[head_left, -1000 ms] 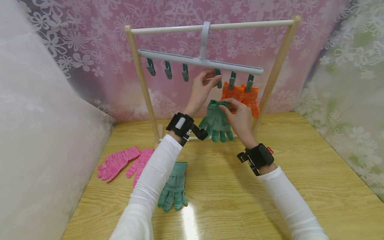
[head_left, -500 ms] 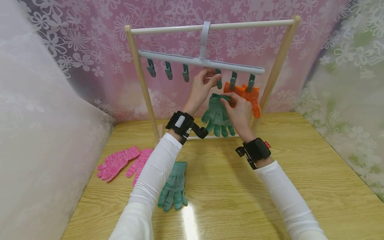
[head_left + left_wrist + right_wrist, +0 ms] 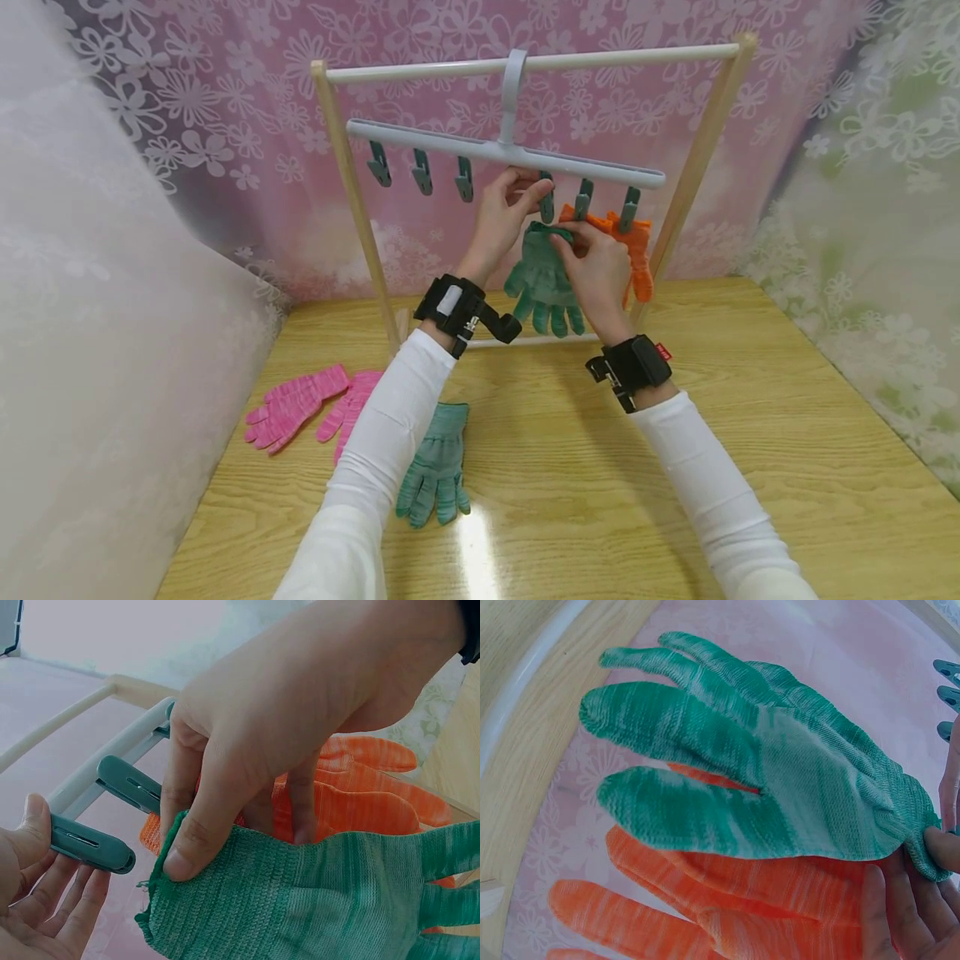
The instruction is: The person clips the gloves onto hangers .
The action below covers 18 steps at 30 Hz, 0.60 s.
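Note:
My left hand [image 3: 501,218] pinches a dark green hanger clip [image 3: 547,204] between thumb and fingers. In the left wrist view that clip [image 3: 91,846] looks closed at its lower end. My right hand [image 3: 600,271] pinches the cuff of a green knitted glove [image 3: 546,279], whose fingers hang downward. The glove's cuff lies just below the clip and apart from it. Behind my right hand, a pair of orange gloves [image 3: 636,250] hangs from two clips at the hanger's right end; part of the pair is hidden.
The grey hanger [image 3: 427,143] tilts down to the right on a rack's white rod [image 3: 420,73]. Several clips [image 3: 422,173] hang at its left without gloves. Pink gloves [image 3: 296,408] and another green glove [image 3: 435,467] lie on the wooden table [image 3: 555,500], partly under my left arm.
My right hand has raised the green glove, bringing its cuff up close under the clip. The left hand has stayed on the clip, and the hanger has shifted slightly.

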Available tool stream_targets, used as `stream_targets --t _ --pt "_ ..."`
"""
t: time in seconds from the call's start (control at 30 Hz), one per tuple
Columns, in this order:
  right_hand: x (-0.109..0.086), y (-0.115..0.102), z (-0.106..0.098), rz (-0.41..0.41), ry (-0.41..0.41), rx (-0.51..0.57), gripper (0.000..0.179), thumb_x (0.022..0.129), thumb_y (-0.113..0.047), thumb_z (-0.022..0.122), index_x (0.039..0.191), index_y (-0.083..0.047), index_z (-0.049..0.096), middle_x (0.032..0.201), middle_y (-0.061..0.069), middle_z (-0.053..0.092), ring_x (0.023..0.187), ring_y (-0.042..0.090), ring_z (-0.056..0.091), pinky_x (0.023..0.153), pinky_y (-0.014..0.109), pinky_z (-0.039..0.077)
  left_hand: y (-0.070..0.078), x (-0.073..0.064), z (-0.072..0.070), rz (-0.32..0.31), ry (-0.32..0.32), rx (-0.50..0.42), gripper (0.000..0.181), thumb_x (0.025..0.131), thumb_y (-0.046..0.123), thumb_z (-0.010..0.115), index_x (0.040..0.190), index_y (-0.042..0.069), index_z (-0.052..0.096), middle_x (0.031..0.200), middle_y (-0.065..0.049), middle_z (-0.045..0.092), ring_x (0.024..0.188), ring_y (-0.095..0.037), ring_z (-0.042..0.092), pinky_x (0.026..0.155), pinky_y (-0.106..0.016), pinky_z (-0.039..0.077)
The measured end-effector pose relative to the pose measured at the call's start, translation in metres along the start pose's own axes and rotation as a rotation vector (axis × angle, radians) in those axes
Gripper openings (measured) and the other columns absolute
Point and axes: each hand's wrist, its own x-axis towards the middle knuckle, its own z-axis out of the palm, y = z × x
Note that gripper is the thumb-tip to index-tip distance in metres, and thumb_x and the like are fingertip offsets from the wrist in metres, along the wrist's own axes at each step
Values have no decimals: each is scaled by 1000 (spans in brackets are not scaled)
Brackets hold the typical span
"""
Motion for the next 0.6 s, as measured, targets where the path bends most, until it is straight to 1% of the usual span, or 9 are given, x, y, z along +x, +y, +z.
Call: stream_targets --t 0.2,0.33,0.43,0.6 --pt "3 -5 -1 15 16 -32 30 98 -34 70 115 -11 78 93 14 77 67 26 66 48 24 36 1 1 2 -7 14 0 28 103 13 61 123 -6 61 121 -22 66 110 -29 66 92 -25 56" --pt "5 -8 -1 18 23 -60 32 97 -36 70 116 -11 78 92 14 77 68 27 66 49 25 35 2 1 3 -7 25 0 28 103 14 61 123 -5 62 120 -22 66 109 -28 66 93 -27 56" --pt "6 -10 -2 19 25 -67 32 97 -36 71 116 -11 77 91 14 76 67 28 65 48 26 33 3 1 3 -8 30 18 28 103 15 62 123 -4 63 120 -20 67 109 -27 66 92 -27 56" --pt "7 -10 -2 16 29 -75 32 97 -35 70 117 -11 77 91 15 76 64 28 63 46 27 30 4 2 4 -44 34 32 27 102 16 62 122 -3 63 120 -19 67 110 -26 67 91 -24 56"
